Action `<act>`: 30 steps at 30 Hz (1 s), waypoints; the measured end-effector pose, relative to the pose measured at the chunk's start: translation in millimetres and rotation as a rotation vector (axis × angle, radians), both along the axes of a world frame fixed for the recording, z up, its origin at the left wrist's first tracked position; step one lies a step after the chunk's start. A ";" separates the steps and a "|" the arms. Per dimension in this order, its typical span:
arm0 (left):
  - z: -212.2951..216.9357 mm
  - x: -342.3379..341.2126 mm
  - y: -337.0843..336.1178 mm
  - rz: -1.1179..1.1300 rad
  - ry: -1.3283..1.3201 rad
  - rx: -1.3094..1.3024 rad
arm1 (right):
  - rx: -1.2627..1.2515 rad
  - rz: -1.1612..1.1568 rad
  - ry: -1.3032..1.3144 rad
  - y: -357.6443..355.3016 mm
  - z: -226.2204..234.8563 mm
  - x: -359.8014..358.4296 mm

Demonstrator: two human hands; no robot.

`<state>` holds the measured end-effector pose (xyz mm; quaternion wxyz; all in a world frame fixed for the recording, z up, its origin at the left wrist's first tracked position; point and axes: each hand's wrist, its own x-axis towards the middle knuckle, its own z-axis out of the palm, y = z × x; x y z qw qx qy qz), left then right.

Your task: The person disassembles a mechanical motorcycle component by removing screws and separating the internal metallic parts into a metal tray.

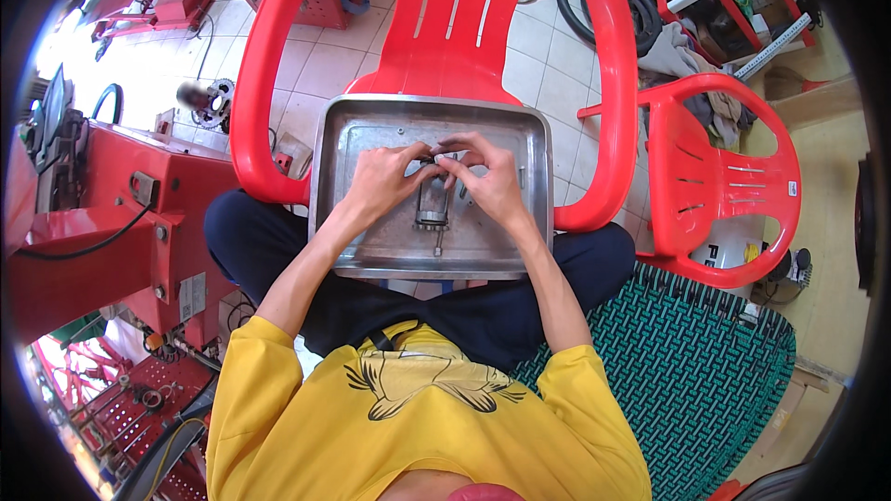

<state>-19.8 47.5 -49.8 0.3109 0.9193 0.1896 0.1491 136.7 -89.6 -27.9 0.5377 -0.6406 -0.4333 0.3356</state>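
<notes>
Small grey metal rectangular part [432, 203], lying in the middle of a shallow dented steel tray [345, 223] set on the seat of a red plastic armchair [445, 28]. Long axis running away from the body, far end up under the fingers, near end pointing back toward the lap, with a short pin [438, 243] just below. Left hand [382, 181] and right hand [490, 181] meeting over that far end, equally near, fingertips pressed together and pinching a tiny piece there. Second red chair [733, 176] well off beyond the right hand; red machine [111, 223] beyond the left.
</notes>
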 end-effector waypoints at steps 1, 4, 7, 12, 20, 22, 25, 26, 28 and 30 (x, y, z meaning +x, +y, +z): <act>-2.2 -0.3 0.0 -0.002 -0.039 0.004 | -0.010 0.002 -0.013 -0.4 0.2 -0.5; -9.5 -0.6 0.5 -0.014 -0.076 0.036 | 0.000 -0.010 -0.061 -0.3 0.9 -2.0; -12.5 -0.4 0.6 -0.036 -0.102 0.052 | 0.011 -0.030 -0.097 -0.5 -0.4 -1.6; -11.5 -1.4 2.1 -0.068 -0.087 0.101 | 0.047 -0.080 -0.256 1.5 1.2 -2.3; -8.0 -0.3 0.2 -0.080 -0.094 0.155 | -0.013 -0.035 -0.013 -0.2 4.1 -0.4; -7.5 -0.1 0.2 -0.081 -0.090 0.183 | -0.044 -0.040 -0.029 -1.8 3.7 0.7; -3.5 2.3 -4.0 -0.042 -0.118 0.180 | 0.044 -0.076 -0.141 -0.2 -0.3 -1.1; -5.9 3.3 -5.2 -0.010 -0.131 0.164 | 0.036 -0.088 -0.137 0.9 0.3 -2.8; -9.9 1.4 -3.4 0.003 -0.093 0.165 | 0.046 -0.079 -0.185 2.7 2.0 -4.6; -4.3 1.5 -6.1 0.006 -0.073 0.173 | 0.043 -0.076 -0.221 1.4 1.9 -3.7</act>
